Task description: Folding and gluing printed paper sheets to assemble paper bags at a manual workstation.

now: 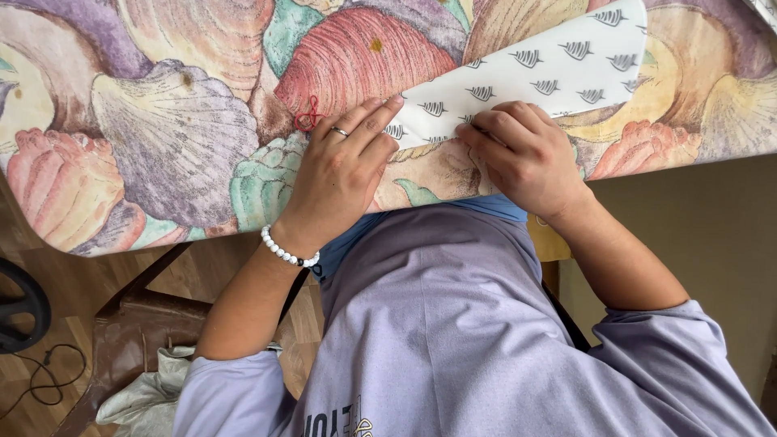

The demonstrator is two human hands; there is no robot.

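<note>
A white sheet of paper (pixel 558 69) printed with small grey shell shapes lies on a table covered by a cloth with large painted seashells (pixel 170 137). My left hand (pixel 344 170), with a ring and a white bead bracelet, lies flat with its fingers pressing the sheet's near-left corner. My right hand (pixel 526 158) is curled, its fingertips pinching the sheet's lower edge beside the left hand. A small red thread loop (pixel 308 117) lies on the cloth just left of my left fingers.
The table edge (pixel 672 166) runs across in front of my lilac shirt. Below left, a brown bag (pixel 137 332) with pale cloth in it sits on a wooden floor, next to a black cable (pixel 40 388) and a black round object (pixel 20 303).
</note>
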